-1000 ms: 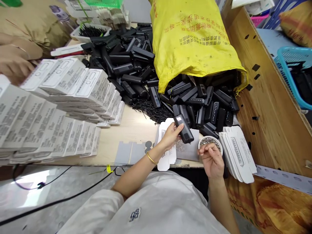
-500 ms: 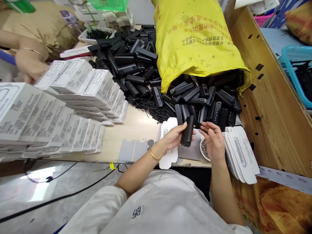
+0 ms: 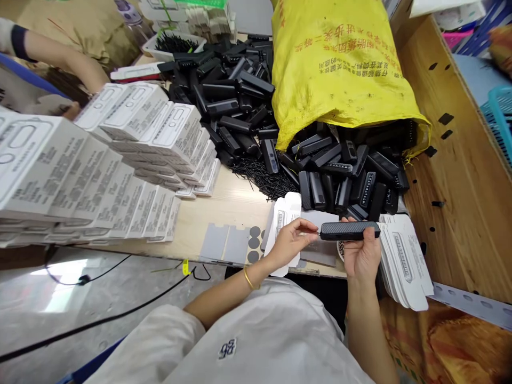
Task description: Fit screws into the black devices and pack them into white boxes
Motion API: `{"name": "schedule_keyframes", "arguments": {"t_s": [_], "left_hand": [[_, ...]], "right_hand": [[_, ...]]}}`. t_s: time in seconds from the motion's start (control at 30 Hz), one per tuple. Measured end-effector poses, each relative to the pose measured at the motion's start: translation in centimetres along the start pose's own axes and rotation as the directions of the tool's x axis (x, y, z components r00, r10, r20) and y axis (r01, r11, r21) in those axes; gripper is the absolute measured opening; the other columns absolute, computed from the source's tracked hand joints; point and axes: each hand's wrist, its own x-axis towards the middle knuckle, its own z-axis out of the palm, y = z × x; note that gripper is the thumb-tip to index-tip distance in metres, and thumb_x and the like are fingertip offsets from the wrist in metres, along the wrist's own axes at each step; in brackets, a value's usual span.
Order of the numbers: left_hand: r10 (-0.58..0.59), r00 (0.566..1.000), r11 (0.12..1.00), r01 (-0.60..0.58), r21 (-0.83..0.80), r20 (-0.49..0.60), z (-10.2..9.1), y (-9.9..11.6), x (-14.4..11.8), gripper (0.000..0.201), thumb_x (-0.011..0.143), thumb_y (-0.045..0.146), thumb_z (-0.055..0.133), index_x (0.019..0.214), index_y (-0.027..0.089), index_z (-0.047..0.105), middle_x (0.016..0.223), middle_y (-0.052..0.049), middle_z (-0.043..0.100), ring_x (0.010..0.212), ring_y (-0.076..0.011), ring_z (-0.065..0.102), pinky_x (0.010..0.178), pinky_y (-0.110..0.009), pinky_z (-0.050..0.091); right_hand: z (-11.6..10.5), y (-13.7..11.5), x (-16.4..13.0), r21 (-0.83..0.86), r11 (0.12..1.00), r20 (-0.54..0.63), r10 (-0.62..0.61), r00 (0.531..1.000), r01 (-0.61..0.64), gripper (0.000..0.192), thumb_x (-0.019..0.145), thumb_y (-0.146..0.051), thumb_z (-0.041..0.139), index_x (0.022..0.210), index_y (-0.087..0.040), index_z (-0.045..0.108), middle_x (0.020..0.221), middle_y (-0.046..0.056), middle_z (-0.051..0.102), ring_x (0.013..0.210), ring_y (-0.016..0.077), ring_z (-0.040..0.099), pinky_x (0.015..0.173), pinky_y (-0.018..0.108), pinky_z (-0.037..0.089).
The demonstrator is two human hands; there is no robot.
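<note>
My right hand holds a slim black oblong case with a carbon-weave pattern, lying level, its thumb on the right end. At the case's left end, my left hand has its fingertips pinched together; what they grip is too small to make out. Below the case lies a grey sheet. A small bowl of tiny metal parts is mostly hidden behind my right hand. Flat white cartons lie under my left hand, and another stack of flat cartons is right of my right hand.
Many similar black cases are heaped at the back, spilling from a yellow sack. Thin black strips lie before them. Stacked white boxes fill the left. A wooden board borders the right. Another person's arm reaches in at upper left.
The black case has passed from my left hand to my right and turned from upright to level. My left fingers have moved to its left end. The view has shifted slightly.
</note>
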Motion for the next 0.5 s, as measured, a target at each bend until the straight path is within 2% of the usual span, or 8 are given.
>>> {"name": "schedule_keyframes", "arguments": {"t_s": [0.1, 0.27, 0.5], "left_hand": [[0.096, 0.994, 0.995, -0.095, 0.025, -0.043, 0.5, -0.5, -0.6, 0.026, 0.065, 0.028, 0.083, 0.081, 0.016, 0.065, 0.091, -0.004, 0.067, 0.090, -0.0147, 0.063, 0.078, -0.026, 0.054], [0.245, 0.964, 0.969, -0.241, 0.047, -0.104, 0.8, -0.8, -0.7, 0.017, 0.069, 0.027, 0.079, 0.071, 0.017, 0.066, 0.081, -0.003, 0.069, 0.083, -0.0143, 0.065, 0.077, -0.027, 0.054], [0.320, 0.934, 0.946, -0.305, 0.114, -0.158, 0.3, -0.9, -1.2, 0.014, 0.073, 0.029, 0.078, 0.070, 0.018, 0.068, 0.074, -0.002, 0.069, 0.075, -0.0146, 0.065, 0.069, -0.026, 0.054]], "right_hand": [[0.1, 0.1, -0.8, 0.020, 0.999, -0.005, -0.033, 0.999, 0.033, 0.042, 0.065, -0.049, 0.080, 0.092, -0.022, 0.064, 0.080, 0.000, 0.074, 0.078, 0.0182, 0.072, 0.087, 0.043, 0.057], [-0.1, 0.3, -1.7, 0.015, 1.000, 0.010, -0.007, 1.000, 0.007, 0.043, 0.064, -0.050, 0.081, 0.090, -0.019, 0.067, 0.082, 0.002, 0.075, 0.082, 0.0188, 0.072, 0.094, 0.046, 0.054], [-0.3, 0.5, -2.3, 0.028, 1.000, 0.018, 0.007, 1.000, -0.008, 0.041, 0.063, -0.045, 0.082, 0.091, -0.019, 0.068, 0.083, 0.001, 0.075, 0.082, 0.0193, 0.071, 0.098, 0.049, 0.051]]}}
